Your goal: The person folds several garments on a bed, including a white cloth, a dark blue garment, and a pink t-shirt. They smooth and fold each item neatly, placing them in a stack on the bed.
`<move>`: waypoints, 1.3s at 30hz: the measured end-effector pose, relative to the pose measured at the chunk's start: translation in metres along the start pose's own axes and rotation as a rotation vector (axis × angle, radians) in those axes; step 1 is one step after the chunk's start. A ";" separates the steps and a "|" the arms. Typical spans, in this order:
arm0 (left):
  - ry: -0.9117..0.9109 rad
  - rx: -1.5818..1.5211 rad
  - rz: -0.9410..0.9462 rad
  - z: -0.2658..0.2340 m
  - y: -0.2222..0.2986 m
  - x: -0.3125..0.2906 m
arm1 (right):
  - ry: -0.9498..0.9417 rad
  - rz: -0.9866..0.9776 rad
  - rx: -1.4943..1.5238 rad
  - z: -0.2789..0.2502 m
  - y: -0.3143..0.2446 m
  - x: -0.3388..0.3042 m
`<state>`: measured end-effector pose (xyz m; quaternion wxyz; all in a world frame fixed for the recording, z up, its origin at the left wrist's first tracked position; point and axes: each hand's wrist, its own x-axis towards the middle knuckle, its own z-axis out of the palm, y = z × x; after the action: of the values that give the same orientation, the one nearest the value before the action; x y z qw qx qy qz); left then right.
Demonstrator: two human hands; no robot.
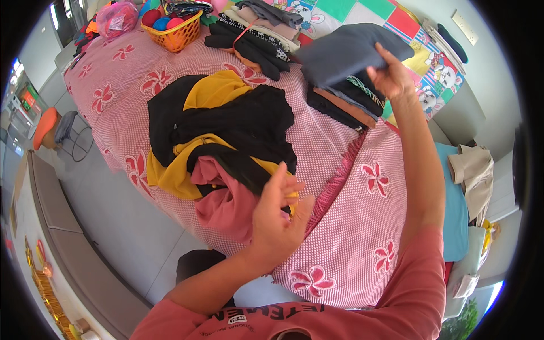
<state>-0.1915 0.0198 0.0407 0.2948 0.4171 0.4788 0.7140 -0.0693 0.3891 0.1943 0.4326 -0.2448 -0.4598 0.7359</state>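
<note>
My right hand (392,78) grips the right side of a folded dark grey garment (351,55). The garment lies over or just above a stack of folded clothes (343,106) in black, grey and brown; contact is hard to tell. My left hand (279,218) is empty, its fingers apart, beside the near right edge of a loose heap. Black cloth (249,116), yellow cloth (212,90) and a pink cloth (224,212) are tangled together in that heap. A second folded stack (243,42), with a reddish band across it, sits left of the held garment.
A pink flowered cover (334,226) with a fringed seam lies under everything. At the back stand an orange basket (174,37) of coloured balls and a pink bag (117,20). More garments (473,170) hang at the right. An orange-topped stool (48,129) is at far left.
</note>
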 end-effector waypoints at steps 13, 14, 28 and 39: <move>-0.357 0.396 0.256 0.025 -0.013 -0.008 | 0.493 -0.241 0.397 -0.096 0.004 0.190; -0.368 0.415 0.237 0.025 -0.014 -0.006 | 0.581 -0.184 0.441 -0.107 0.012 0.192; -0.513 0.488 0.233 0.030 -0.014 -0.005 | 0.611 -0.133 0.347 -0.140 -0.002 0.163; -0.470 0.391 0.336 0.028 -0.014 -0.016 | 0.869 -0.173 -0.023 -0.134 0.010 0.154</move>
<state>-0.1594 0.0242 0.0276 0.1901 0.6915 0.4502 0.5319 -0.0496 0.5824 0.1297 0.6431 -0.4968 -0.2620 0.5205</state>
